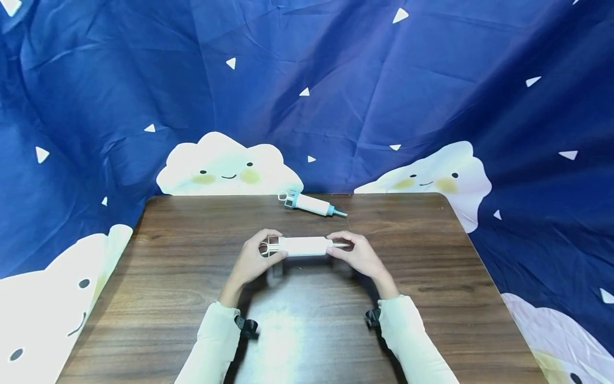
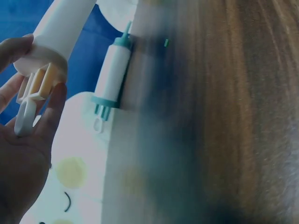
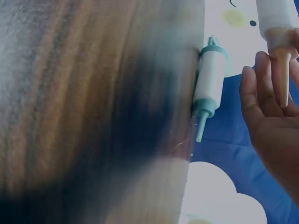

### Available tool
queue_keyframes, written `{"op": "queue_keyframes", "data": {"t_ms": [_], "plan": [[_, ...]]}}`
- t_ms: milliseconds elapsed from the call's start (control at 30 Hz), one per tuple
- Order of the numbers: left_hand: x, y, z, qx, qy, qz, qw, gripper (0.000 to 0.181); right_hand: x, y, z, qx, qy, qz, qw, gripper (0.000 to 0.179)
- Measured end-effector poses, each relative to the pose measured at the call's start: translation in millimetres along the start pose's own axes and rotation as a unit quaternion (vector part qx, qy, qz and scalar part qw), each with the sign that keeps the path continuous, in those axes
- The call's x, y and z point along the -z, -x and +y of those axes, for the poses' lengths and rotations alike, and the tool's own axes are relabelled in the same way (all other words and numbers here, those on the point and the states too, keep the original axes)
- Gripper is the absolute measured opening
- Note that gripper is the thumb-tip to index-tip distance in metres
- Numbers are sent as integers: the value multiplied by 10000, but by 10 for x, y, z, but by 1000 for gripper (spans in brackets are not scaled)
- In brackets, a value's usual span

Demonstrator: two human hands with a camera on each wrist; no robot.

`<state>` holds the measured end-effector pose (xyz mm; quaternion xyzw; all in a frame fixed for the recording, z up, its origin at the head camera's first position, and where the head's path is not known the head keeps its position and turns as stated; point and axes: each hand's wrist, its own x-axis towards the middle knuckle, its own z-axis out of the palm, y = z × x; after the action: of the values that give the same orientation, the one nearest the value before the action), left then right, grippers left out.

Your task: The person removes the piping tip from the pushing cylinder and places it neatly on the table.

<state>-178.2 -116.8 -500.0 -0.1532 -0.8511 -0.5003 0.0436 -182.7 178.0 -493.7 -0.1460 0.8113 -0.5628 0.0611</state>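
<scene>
A white syringe (image 1: 303,246) with a long thin nozzle is held level, raised above the table. My left hand (image 1: 251,260) grips its handle end, thumb and fingers on either side of the barrel's rim. At the other end, my right hand (image 1: 361,258) pinches the collar at the base of the nozzle. The left wrist view shows the plunger handle (image 2: 25,116) in front of the palm; in the right wrist view the nozzle (image 3: 284,79) points toward the right palm. Behind lies a second syringe (image 1: 312,204), white with teal ends, touched by neither hand.
A brown wood-grain table (image 1: 182,288) spreads below, its far edge just beyond the teal-ended syringe. Past that edge hangs a blue cloth (image 1: 336,96) with white clouds and triangles. Each wrist wears a small black device (image 1: 247,326). Light glares on the table between the forearms.
</scene>
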Motion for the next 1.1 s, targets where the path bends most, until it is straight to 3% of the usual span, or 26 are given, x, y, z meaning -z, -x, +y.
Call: {"op": "queue_keyframes", "data": {"t_ms": [333, 500, 700, 867, 1100], "plan": [[152, 34, 231, -96, 405, 57, 9991, 41, 102, 99, -226, 110, 60, -91, 9999, 34], [198, 47, 325, -34, 416, 35, 9991, 41, 136, 196, -458, 116, -21, -86, 9999, 34], [315, 100, 633, -123, 479, -11, 9988, 40, 122, 248, -671, 183, -46, -158, 9997, 35], [386, 121, 786, -222, 390, -36, 9990, 40, 100, 239, -677, 254, -68, -23, 9997, 35], [393, 106, 835, -472, 440, -23, 9979, 40, 90, 178, -520, 269, -84, 174, 9995, 32]]}}
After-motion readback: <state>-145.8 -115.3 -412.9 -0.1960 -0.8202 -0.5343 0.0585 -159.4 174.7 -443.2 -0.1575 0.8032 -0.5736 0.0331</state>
